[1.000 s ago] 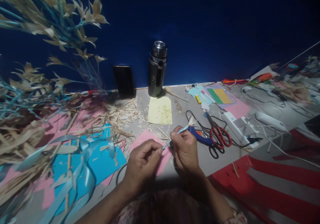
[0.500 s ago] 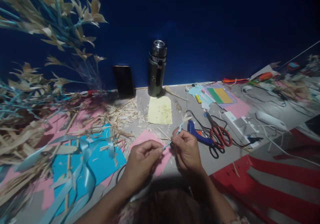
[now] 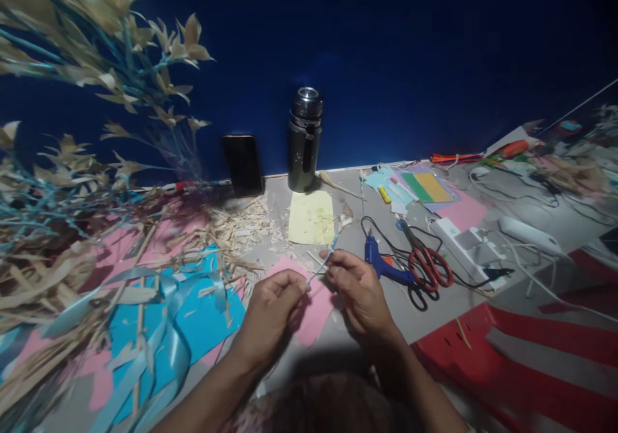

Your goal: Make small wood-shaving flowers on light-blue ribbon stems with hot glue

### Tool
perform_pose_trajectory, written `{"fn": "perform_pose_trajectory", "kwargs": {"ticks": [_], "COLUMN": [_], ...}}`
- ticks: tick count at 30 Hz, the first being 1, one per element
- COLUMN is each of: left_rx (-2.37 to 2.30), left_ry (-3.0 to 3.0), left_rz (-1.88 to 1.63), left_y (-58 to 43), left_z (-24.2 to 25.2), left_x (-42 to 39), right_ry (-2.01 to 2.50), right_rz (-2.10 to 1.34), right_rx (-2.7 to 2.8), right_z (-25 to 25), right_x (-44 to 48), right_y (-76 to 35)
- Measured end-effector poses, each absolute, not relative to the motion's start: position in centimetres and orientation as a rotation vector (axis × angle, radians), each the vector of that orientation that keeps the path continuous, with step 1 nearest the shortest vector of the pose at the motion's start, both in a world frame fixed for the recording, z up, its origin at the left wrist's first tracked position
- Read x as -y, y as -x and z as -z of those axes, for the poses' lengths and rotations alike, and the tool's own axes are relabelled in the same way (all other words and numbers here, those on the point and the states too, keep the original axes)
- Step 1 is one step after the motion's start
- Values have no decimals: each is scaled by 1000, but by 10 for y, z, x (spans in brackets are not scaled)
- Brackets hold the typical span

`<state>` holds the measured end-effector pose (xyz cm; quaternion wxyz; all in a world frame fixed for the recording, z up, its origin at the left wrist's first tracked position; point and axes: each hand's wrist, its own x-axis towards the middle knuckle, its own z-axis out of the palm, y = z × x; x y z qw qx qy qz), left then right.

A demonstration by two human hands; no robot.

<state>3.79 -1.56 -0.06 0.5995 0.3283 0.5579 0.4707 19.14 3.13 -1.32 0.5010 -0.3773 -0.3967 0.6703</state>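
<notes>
Both hands pinch a thin stick wrapped in pale blue ribbon (image 3: 324, 261), held slanted above a pink paper sheet (image 3: 309, 304). My left hand (image 3: 273, 311) grips its lower end with closed fingers. My right hand (image 3: 358, 291) pinches it higher up; the tip with a small dry leaf points toward the yellow paper (image 3: 311, 217). A blue glue gun (image 3: 381, 264) and red-handled scissors (image 3: 427, 267) lie just right of my right hand.
A dark steel flask (image 3: 304, 138) and a phone (image 3: 243, 165) stand against the blue wall. Dried-leaf branches with blue stems (image 3: 72, 163) fill the left. Blue paper and ribbon (image 3: 164, 311), straw scraps, coloured papers (image 3: 425, 187), a power strip (image 3: 463, 240) and a red chair (image 3: 521, 356) surround.
The stick has tilted more upright and shifted left, away from the glue gun. Both hands moved slightly left and closer together. The view dipped a little.
</notes>
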Motion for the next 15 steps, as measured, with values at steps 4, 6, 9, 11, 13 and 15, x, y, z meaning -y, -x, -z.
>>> {"fn": "perform_pose_trajectory", "kwargs": {"ticks": [4, 6, 9, 11, 13, 15], "left_rx": [-1211, -1293, -1412, -1439, -1462, -1493], "left_ry": [-699, -898, -1311, -1501, -1590, -1526], "left_rz": [-1064, -1088, -1129, -1155, -1184, -1191], "left_y": [-41, -41, -40, -40, -40, -39], "left_z": [-3, -6, -7, -7, -7, -7], "left_x": [16, 17, 19, 20, 20, 19], "right_ry": [962, 989, 1043, 1081, 1110, 1112], "right_rz": [-1595, -1525, -1470, -1421, -1341, -1298], "right_rx": [1024, 989, 914, 894, 926, 983], "right_z": [13, 13, 15, 16, 17, 17], "right_x": [-30, -29, -28, -27, -27, -28], "right_y": [-194, -191, -185, -181, -179, -178]}}
